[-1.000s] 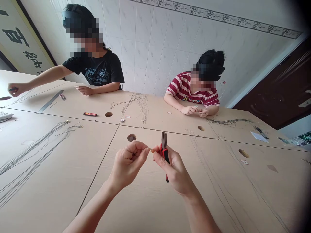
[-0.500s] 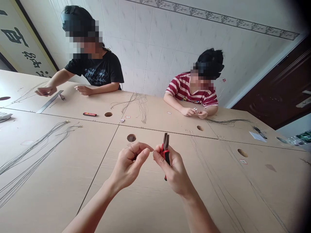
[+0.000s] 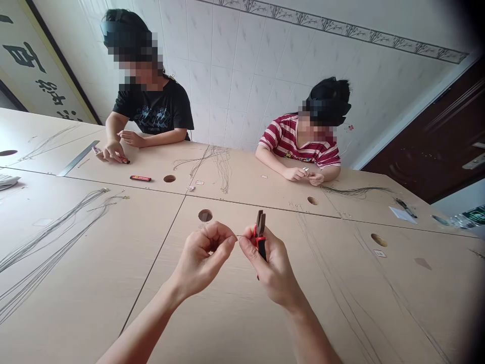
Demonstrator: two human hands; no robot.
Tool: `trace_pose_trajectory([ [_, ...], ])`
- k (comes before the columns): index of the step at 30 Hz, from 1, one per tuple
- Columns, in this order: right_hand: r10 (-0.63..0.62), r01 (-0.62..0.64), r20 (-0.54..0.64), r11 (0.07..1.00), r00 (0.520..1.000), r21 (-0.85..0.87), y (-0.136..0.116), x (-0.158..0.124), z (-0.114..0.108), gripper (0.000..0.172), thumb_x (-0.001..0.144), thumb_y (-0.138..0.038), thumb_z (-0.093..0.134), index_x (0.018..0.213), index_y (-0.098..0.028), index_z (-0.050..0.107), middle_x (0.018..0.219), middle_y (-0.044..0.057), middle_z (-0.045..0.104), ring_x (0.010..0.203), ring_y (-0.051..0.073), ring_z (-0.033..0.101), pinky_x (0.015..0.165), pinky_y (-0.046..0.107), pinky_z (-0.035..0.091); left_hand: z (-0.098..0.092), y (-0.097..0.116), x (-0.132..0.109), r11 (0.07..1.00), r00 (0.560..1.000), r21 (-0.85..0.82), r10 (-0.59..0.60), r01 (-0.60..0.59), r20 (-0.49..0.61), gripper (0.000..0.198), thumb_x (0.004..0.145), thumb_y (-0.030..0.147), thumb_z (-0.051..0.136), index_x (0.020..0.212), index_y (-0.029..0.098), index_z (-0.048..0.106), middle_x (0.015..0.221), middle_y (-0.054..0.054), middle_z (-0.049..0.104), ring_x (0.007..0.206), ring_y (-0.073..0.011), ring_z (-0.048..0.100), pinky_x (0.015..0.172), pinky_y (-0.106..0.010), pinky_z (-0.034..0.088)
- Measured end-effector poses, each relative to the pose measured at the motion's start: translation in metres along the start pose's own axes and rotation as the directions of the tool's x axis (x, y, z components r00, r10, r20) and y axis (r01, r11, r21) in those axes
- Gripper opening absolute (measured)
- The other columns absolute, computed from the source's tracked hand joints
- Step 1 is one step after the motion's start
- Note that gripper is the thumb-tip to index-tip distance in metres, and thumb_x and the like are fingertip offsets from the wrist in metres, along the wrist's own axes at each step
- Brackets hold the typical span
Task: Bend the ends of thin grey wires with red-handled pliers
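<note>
My left hand (image 3: 206, 258) is closed in a pinch, thumb against forefinger, on the end of a thin wire or cord (image 3: 238, 236). Close beside it, my right hand (image 3: 269, 263) also pinches this thin piece between thumb and forefinger. Pliers (image 3: 260, 230) with red and black handles rest in the right palm, their dark jaws pointing up and away from me. Both hands are held above the table (image 3: 212, 323). Most of the thin piece is hidden by the fingers or too fine to make out.
Bundles of thin cords (image 3: 56, 237) lie at left, with fainter strands (image 3: 333, 283) at right. Across the table sit two people, one in a black shirt (image 3: 159, 108), one in red stripes (image 3: 299, 139). Also there: a ruler (image 3: 79, 157), a red-black case (image 3: 140, 178), a round hole (image 3: 205, 215).
My fingertips have shifted slightly, and more of the thin piece shows between them. The black-shirted person's hand has moved right and down onto a small red item near the ruler.
</note>
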State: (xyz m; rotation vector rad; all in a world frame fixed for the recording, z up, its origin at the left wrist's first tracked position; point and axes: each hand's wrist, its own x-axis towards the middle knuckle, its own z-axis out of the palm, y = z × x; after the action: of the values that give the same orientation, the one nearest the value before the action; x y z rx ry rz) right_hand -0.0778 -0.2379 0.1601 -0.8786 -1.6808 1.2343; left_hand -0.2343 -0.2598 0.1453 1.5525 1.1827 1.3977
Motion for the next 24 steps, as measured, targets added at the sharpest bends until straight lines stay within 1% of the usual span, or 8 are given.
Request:
trace_pose_trajectory([
  [5,-0.076,0.073,-0.036,0.995,0.996,-0.07,0.004,0.0,0.003,0.02,0.095,-0.029,0.051,0.078,-0.021,0.045,0.065,-0.006,0.039,0.058,0.009,0.035,0.055,0.023,0.032,0.0,0.003,-0.001,1.0,1.0,-0.031,-0.005,0.006,0.022,0.02,0.091,0.023,0.051,0.073,0.017,0.053,0.056,0.007,0.039,0.048,-0.006,0.031,0.043,-0.02,0.026],
  [7,-0.116,0.109,-0.059,0.987,0.991,-0.117,0.007,0.0,0.004,0.018,0.095,-0.027,0.051,0.079,-0.021,0.046,0.067,-0.005,0.041,0.059,0.01,0.038,0.056,0.023,0.034,0.001,0.004,-0.001,1.0,1.0,-0.028,0.01,-0.009,0.025,0.019,0.092,0.022,0.051,0.073,0.017,0.053,0.056,0.007,0.04,0.048,-0.0058,0.032,0.043,-0.02,0.027],
  [11,-0.179,0.155,-0.09,0.961,0.98,-0.229,0.012,0.0,0.004,0.014,0.095,-0.026,0.051,0.082,-0.022,0.047,0.073,-0.003,0.046,0.065,0.012,0.044,0.062,0.025,0.037,0.002,0.005,-0.001,0.997,0.998,0.039,0.06,-0.061,0.009,0.019,0.09,0.018,0.051,0.072,0.017,0.051,0.055,0.007,0.037,0.049,-0.0061,0.031,0.044,-0.019,0.027],
  [15,-0.229,0.191,-0.088,0.931,0.97,-0.31,0.011,0.001,0.004,0.016,0.095,-0.024,0.05,0.08,-0.023,0.044,0.072,-0.003,0.046,0.068,0.013,0.044,0.063,0.026,0.038,0.001,0.006,-0.002,0.994,0.997,0.085,0.071,-0.071,0.011,0.019,0.09,0.016,0.05,0.071,0.017,0.051,0.054,0.007,0.036,0.05,-0.0066,0.031,0.045,-0.02,0.027],
  [19,-0.274,0.233,-0.087,0.916,0.958,-0.326,0.01,0.001,0.003,0.016,0.095,-0.023,0.05,0.08,-0.023,0.043,0.073,-0.003,0.044,0.069,0.013,0.043,0.062,0.026,0.036,0.0,0.01,-0.001,0.995,0.998,0.08,0.056,-0.058,0.024,0.019,0.089,0.016,0.05,0.07,0.017,0.05,0.053,0.008,0.034,0.048,-0.0066,0.029,0.044,-0.02,0.026],
  [24,-0.317,0.275,-0.087,0.907,0.944,-0.32,0.013,0.0,0.003,0.013,0.094,-0.02,0.051,0.083,-0.023,0.046,0.077,-0.002,0.048,0.072,0.014,0.046,0.064,0.027,0.038,0.0,0.01,0.0,0.999,0.999,0.041,0.035,-0.035,0.015,0.019,0.089,0.018,0.05,0.07,0.017,0.051,0.053,0.008,0.035,0.047,-0.0064,0.031,0.042,-0.02,0.027],
])
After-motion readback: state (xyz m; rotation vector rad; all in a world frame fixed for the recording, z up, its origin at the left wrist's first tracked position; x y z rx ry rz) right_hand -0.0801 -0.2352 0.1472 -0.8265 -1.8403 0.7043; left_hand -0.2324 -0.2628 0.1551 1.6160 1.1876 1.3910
